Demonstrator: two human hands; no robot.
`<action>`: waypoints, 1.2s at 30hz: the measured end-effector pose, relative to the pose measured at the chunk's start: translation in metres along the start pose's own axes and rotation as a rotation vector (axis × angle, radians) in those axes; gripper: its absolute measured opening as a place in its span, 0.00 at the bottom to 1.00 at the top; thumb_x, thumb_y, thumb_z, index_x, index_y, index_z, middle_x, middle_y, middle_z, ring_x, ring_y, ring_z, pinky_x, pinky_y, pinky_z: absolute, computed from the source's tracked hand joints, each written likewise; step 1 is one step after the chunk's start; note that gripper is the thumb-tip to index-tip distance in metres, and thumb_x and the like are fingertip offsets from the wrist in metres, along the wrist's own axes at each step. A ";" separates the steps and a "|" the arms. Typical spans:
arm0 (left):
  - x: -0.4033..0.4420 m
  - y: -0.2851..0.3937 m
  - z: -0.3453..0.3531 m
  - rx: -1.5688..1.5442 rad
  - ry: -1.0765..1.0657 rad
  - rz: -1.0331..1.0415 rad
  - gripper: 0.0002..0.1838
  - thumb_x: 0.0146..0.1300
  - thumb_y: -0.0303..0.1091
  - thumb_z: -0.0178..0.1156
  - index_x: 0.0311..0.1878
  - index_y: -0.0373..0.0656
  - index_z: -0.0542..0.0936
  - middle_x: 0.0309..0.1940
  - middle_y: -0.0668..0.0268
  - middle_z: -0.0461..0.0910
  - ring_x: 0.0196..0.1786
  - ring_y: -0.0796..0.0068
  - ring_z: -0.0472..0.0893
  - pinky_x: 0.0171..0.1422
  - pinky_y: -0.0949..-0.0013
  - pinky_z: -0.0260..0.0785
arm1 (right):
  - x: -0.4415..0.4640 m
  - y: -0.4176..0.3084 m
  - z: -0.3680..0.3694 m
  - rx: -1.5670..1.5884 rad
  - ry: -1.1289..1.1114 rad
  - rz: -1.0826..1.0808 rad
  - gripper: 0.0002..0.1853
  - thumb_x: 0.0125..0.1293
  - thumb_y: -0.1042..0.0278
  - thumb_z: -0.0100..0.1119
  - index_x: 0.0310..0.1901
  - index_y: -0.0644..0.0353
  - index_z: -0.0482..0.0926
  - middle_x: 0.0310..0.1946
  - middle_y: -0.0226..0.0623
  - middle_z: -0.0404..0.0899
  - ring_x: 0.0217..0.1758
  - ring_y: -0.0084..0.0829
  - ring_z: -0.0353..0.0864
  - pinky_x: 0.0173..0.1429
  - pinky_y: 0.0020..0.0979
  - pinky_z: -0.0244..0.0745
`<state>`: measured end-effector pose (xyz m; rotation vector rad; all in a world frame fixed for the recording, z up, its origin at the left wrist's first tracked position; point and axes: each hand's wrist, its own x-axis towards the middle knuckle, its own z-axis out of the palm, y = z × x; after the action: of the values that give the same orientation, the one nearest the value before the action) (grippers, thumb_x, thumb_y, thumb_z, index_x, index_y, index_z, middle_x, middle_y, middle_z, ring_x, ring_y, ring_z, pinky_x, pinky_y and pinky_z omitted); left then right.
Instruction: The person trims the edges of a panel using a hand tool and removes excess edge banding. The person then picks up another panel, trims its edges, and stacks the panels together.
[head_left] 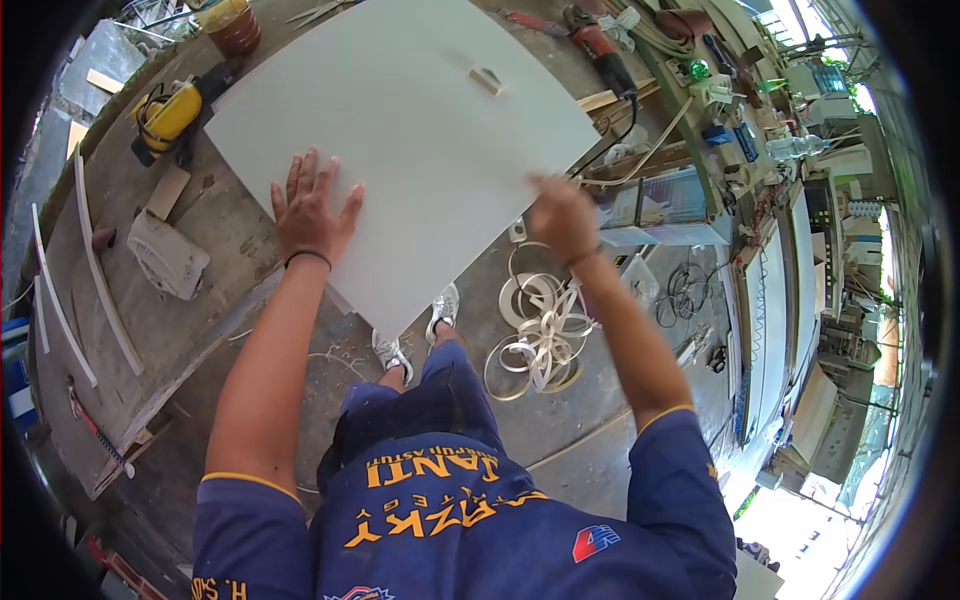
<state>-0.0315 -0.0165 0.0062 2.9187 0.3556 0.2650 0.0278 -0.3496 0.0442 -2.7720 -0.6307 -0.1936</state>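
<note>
A large white board [400, 130] lies on the workbench in front of me, one corner pointing toward my feet. My left hand [315, 212] rests flat on its left part, fingers spread. Beside the board's right-hand edge is my right hand [562, 218], blurred, its fingers curled in; what they hold, if anything, does not show. A small pale block [487, 80] sits on the board's far part.
On the left bench are a yellow power tool [172, 118], a whitish container [167, 252] and long pale strips [100, 265]. An angle grinder [598, 50] lies beyond the board. Coiled edging strips [540, 335] lie on the floor near my shoes [393, 352]. Cluttered shelving [700, 150] stands right.
</note>
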 end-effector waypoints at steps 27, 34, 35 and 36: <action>0.001 0.003 -0.009 -0.021 -0.051 -0.020 0.33 0.64 0.64 0.48 0.68 0.58 0.70 0.74 0.69 0.59 0.77 0.72 0.53 0.80 0.51 0.37 | -0.119 -0.226 0.017 0.119 -0.305 -0.284 0.17 0.53 0.75 0.53 0.47 0.54 0.79 0.29 0.36 0.73 0.34 0.35 0.78 0.34 0.37 0.76; 0.001 0.001 -0.004 -0.056 -0.034 -0.021 0.33 0.64 0.63 0.49 0.67 0.57 0.71 0.74 0.69 0.60 0.77 0.72 0.54 0.80 0.51 0.37 | -0.079 -0.111 0.030 0.242 0.234 -0.152 0.18 0.53 0.77 0.56 0.47 0.53 0.81 0.28 0.37 0.74 0.36 0.40 0.76 0.36 0.40 0.73; 0.003 0.002 -0.004 -0.058 -0.014 -0.023 0.32 0.63 0.63 0.51 0.66 0.57 0.71 0.74 0.70 0.60 0.77 0.72 0.54 0.80 0.51 0.38 | -0.062 -0.083 0.020 0.096 0.198 0.000 0.18 0.55 0.78 0.56 0.48 0.53 0.81 0.28 0.37 0.74 0.35 0.40 0.76 0.34 0.40 0.73; 0.002 0.002 -0.005 -0.058 -0.011 -0.024 0.32 0.63 0.63 0.51 0.66 0.57 0.71 0.74 0.70 0.60 0.77 0.72 0.54 0.80 0.51 0.38 | -0.051 -0.063 0.014 0.028 0.185 0.092 0.18 0.56 0.78 0.56 0.49 0.52 0.81 0.29 0.37 0.74 0.33 0.40 0.76 0.33 0.40 0.73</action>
<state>-0.0298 -0.0172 0.0119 2.8559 0.3749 0.2509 -0.0445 -0.3113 0.0374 -2.7074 -0.4541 -0.4125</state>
